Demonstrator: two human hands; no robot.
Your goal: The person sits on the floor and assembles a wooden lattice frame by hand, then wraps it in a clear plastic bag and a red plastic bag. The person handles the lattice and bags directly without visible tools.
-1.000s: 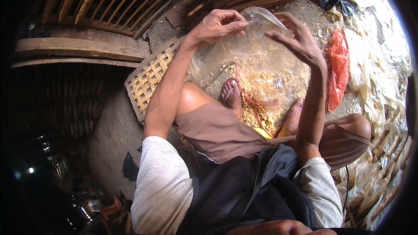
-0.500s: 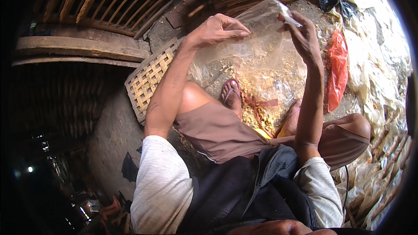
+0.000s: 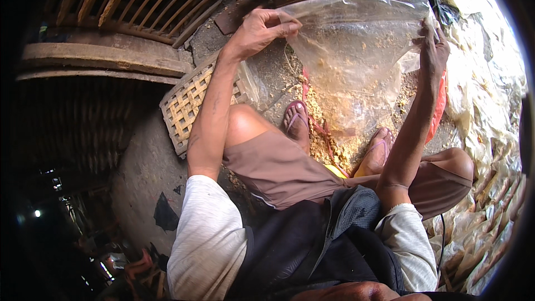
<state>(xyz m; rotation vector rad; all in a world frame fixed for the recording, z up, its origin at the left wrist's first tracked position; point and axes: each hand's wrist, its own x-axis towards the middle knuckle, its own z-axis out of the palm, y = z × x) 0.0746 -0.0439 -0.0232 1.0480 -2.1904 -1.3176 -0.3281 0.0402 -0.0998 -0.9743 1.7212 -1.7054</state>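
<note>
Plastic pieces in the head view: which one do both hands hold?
The clear plastic, spread between the left hand and right hand; the red plastic and whitish plastic lie unheld, farther right.

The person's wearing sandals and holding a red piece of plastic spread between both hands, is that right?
Not red: the head view shows the piece of plastic is clear. It is spread between the left hand and the right hand, and sandals are worn.
</note>
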